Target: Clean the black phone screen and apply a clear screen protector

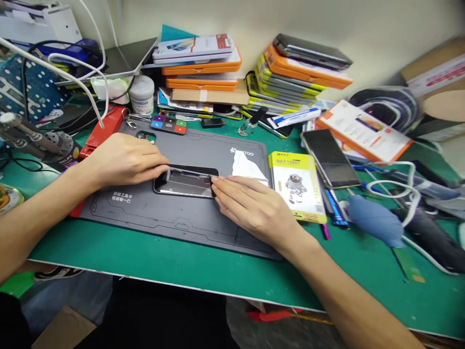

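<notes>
A black smartphone (185,181) lies flat on the dark grey work mat (174,223), its glossy surface upward and reflecting light. At the phone's left end, my left hand (125,162) is closed, with thumb and fingers on the edge and corner. My right hand (259,208) holds the opposite end, its fingers pressed together over the edge, so that end is partly hidden. Just behind my right hand is a crumpled white tissue (247,166). A yellow and white battery box (300,186) stands to the right of it.
Stacked orange and yellow boxes (294,68) line the wall. Another phone (330,157) and a blue air blower (376,220) lie to the right on the green table (145,257). Scissors (136,118) and a white jar (142,94) sit at back left, near white cables (72,75).
</notes>
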{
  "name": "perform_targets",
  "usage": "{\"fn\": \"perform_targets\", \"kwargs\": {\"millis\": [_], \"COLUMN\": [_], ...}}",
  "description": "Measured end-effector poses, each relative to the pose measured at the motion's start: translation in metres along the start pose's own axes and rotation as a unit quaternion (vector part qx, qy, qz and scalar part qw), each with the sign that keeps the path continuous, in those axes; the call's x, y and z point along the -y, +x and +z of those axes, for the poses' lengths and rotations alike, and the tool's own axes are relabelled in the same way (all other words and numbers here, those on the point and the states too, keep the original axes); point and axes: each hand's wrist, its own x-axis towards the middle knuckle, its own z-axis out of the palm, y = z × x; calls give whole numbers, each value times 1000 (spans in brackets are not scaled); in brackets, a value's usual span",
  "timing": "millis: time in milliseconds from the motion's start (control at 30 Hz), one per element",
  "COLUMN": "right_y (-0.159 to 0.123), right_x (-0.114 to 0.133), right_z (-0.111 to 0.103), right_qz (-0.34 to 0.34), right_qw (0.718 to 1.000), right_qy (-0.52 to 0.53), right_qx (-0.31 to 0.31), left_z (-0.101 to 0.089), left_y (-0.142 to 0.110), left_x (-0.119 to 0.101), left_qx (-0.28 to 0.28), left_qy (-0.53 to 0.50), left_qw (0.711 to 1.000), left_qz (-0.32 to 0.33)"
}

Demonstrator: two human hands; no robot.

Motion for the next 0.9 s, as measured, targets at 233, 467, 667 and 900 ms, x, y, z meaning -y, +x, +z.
{"fn": "perform_targets", "kwargs": {"millis": [233, 467, 667, 900], "right_y": [-5, -2, -4, -4], "right_x": [-2, -2, -2, -2], "right_z": [1, -1, 2, 1], "right_qz": [31, 3, 25, 33], "right_qw": [998, 1000, 999, 998], "right_qy": [55, 11, 36, 48], "right_qx": [-2, 7, 4, 11], "left_z": [-4, -8, -7, 0], "left_y": [-1, 1, 6, 4], "left_x": [3, 0, -13, -9], "left_qx": [63, 54, 38, 81], "left_qy": [5, -8, -76, -115], "left_qw": [997, 997, 996, 990], "left_qz": [37, 53, 38, 20]}}
